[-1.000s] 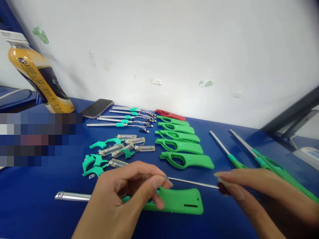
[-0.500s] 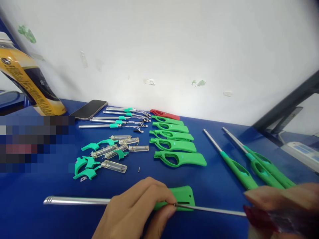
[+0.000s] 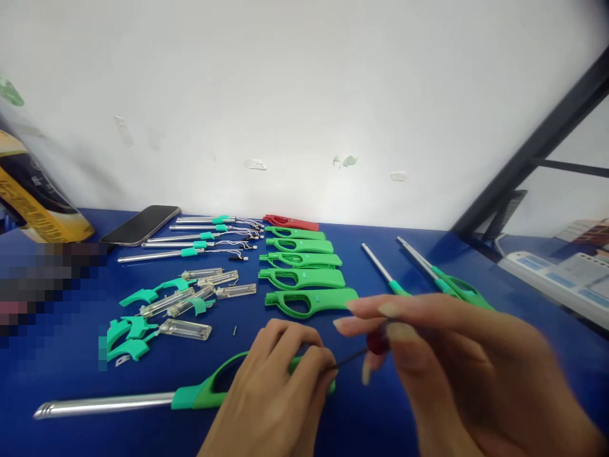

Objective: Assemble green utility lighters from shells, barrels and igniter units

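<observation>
A long-necked gas lighter (image 3: 185, 397) lies near the front edge of view, its metal tube pointing left. My left hand (image 3: 276, 387) is closed over its green handle and covers much of it. Thumb and forefinger pinch together at the handle's right end, around the tip of a screwdriver (image 3: 377, 341); whether a screw sits there is hidden. My right hand (image 3: 457, 355) holds the screwdriver by its dark red handle, with the shaft slanting down to the left. Beyond my left hand, a small screw (image 3: 235, 331) lies loose on the blue table (image 3: 181, 438).
Green handle halves (image 3: 304, 278) lie in a column, a red one (image 3: 291, 222) at the back. Wired metal tubes (image 3: 157, 255), clear fuel tanks (image 3: 185, 329) and teal triggers (image 3: 130, 349) lie left. Assembled lighters (image 3: 380, 263) lie right. A phone (image 3: 143, 225) and bottle (image 3: 42, 203) stand back left.
My right hand has moved left and tilted the screwdriver, its handle now higher and closer to my left hand. The view has shifted right; the lighter appears farther left.
</observation>
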Available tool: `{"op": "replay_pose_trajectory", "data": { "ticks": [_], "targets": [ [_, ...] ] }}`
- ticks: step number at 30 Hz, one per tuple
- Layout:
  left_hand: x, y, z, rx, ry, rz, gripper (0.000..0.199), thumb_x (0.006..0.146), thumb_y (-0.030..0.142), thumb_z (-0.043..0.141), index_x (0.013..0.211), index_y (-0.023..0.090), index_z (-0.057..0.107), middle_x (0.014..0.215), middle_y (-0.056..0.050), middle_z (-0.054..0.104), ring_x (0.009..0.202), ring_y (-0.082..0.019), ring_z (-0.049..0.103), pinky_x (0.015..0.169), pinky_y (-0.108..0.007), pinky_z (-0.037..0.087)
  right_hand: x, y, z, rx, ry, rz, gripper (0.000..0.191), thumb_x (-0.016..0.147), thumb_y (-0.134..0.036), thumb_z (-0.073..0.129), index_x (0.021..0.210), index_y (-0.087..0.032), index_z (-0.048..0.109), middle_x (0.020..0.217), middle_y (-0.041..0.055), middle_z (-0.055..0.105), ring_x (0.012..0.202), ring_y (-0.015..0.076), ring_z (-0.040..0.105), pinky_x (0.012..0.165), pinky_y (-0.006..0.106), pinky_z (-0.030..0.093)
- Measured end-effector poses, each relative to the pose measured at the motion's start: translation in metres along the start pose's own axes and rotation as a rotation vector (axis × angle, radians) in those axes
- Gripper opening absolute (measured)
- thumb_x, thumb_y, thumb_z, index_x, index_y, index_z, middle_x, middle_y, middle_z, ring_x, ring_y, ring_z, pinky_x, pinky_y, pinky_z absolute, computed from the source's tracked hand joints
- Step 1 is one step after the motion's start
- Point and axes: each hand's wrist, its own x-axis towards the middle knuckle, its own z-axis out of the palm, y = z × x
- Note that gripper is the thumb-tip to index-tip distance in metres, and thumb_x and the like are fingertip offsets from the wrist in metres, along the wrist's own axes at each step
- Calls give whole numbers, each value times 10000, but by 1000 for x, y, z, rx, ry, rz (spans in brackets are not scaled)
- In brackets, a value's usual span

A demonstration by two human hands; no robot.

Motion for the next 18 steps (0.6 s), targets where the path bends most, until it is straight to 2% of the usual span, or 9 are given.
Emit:
{"op": "replay_pose_trajectory", "data": {
  "ticks": [4,7,12,16,18],
  "targets": [
    [-2,-4,1,93,-77,-23,229,1199,136,472,1176,262,662,1181,-44,769,1072,-242,753,917,-392,660,6,10,4,91,-143,-40,254,1092,-139,718,1206,-358,781,1100,-65,902,879,139,884,796,211,715],
    [-2,-4,5,146,-82,-17,281,1227,193,397,1168,267,662,1162,-51,783,1059,-255,789,878,-399,669,8,17,3,140,-225,-65,240,1093,-132,695,1198,-340,759,1057,-66,891,918,143,888,852,215,716],
    [-1,-4,6,182,-87,-15,304,1220,187,381,1233,273,673,1176,-51,809,1065,-270,816,835,-401,659,13,20,6,105,-281,-86,215,1067,-146,746,1176,-331,764,1030,-62,879,886,144,871,840,206,710],
    [-14,-6,-7,223,-88,22,325,1225,245,455,1493,270,638,1315,-63,822,1104,-263,813,939,-401,634,15,25,3,67,-315,-105,247,1052,-189,810,1229,-358,782,1024,-93,871,842,110,836,844,172,693],
    [-23,-8,-14,274,-72,20,337,1238,250,451,1517,260,640,1333,-66,827,1108,-251,812,1018,-397,605,16,28,0,33,-334,-104,259,1083,-249,792,1298,-394,798,1133,-84,891,952,131,859,879,189,701]
  ]
}}
